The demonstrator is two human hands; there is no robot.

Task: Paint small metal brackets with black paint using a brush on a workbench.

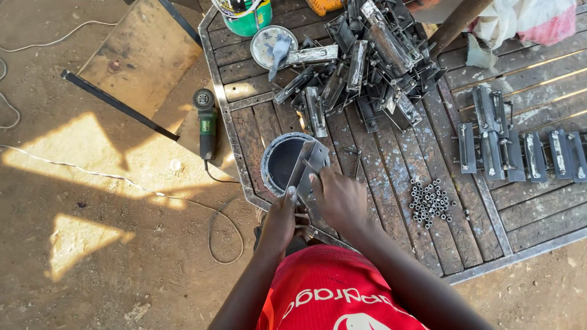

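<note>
My left hand (281, 221) grips the near end of a grey metal bracket piece (309, 162) that leans over an open round tin of dark paint (282, 160). My right hand (338, 198) is closed around a thin brush handle, its tip against the bracket's face. Both hands sit at the near edge of a wooden slatted worktable (391, 165) with a metal frame. The lower part of the bracket is hidden behind my fingers.
A heap of similar metal brackets (367, 55) lies at the table's far side, and a row of them (520, 153) at the right. Several small nuts (431, 201) are scattered nearby. A tin lid with a brush (275, 46), a green bucket (247, 15) and an angle grinder (206, 119) on the dirt floor are also present.
</note>
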